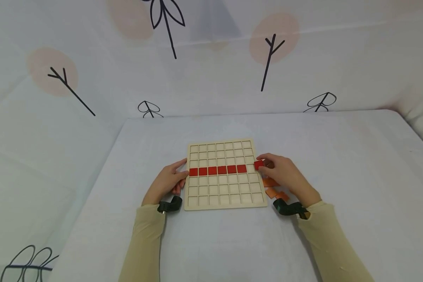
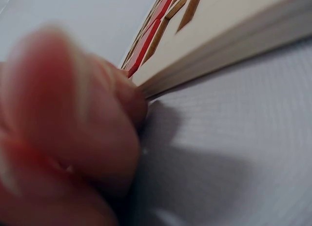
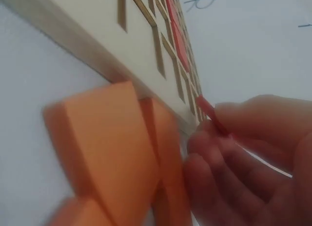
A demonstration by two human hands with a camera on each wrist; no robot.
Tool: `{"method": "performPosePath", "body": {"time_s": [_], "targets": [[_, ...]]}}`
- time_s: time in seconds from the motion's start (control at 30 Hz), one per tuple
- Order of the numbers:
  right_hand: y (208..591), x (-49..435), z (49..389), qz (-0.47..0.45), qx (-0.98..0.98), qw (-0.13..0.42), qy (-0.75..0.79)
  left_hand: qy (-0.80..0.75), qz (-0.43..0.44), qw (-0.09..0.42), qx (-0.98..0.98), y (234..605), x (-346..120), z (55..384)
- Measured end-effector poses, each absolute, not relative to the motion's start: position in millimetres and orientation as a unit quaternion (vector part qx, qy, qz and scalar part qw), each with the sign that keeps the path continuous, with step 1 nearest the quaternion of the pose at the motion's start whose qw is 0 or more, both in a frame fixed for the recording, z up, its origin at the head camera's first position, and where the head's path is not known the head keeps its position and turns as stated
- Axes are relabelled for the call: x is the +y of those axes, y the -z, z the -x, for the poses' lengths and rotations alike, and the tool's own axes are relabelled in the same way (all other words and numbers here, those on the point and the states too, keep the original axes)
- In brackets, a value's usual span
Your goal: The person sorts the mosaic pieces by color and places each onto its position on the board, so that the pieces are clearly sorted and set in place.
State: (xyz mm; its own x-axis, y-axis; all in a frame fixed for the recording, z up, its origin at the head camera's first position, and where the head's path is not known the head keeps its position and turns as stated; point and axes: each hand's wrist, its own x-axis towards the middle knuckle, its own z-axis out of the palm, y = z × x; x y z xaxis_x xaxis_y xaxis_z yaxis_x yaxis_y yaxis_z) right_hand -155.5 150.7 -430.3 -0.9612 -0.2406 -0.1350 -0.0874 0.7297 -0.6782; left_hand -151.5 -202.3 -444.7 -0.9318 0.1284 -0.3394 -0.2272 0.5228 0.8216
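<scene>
By the right edge of the board, your right hand pinched a red tile; your left hand touched the opposite edge, couldn't tell if gripping. A loose pinch could've dropped it among the orange pieces; a knock could've shifted the board. No readable brands, labels or writing.

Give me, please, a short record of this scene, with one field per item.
board: pale, gridded, flat on the white surface
middle row: six red tiles in line; rightmost cell bare
left grip: touches the board's left edge
right grip: pinches another red tile at the right edge
orange tiles: beside the board's right edge
</scene>
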Motion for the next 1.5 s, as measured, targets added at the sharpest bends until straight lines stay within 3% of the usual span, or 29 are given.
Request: {"method": "performPosePath", "body": {"time_s": [0.5, 0.77, 1.5], "targets": [[431.8, 141.3, 154.1, 0.089, 0.933, 0.096, 0.334, -0.482, 0.039, 0.189, 0.855, 445.4, -201.8, 152.8], [435.4, 136.8, 155.5, 0.128, 0.94, 0.058, 0.311, -0.468, 0.031, 0.176, 0.865, 446.2, -205.3, 152.5], [434.1, 136.5, 150.7, 0.134, 0.956, 0.052, 0.257, -0.468, 0.023, 0.179, 0.865, 443.9, -202.3, 152.7]]}}
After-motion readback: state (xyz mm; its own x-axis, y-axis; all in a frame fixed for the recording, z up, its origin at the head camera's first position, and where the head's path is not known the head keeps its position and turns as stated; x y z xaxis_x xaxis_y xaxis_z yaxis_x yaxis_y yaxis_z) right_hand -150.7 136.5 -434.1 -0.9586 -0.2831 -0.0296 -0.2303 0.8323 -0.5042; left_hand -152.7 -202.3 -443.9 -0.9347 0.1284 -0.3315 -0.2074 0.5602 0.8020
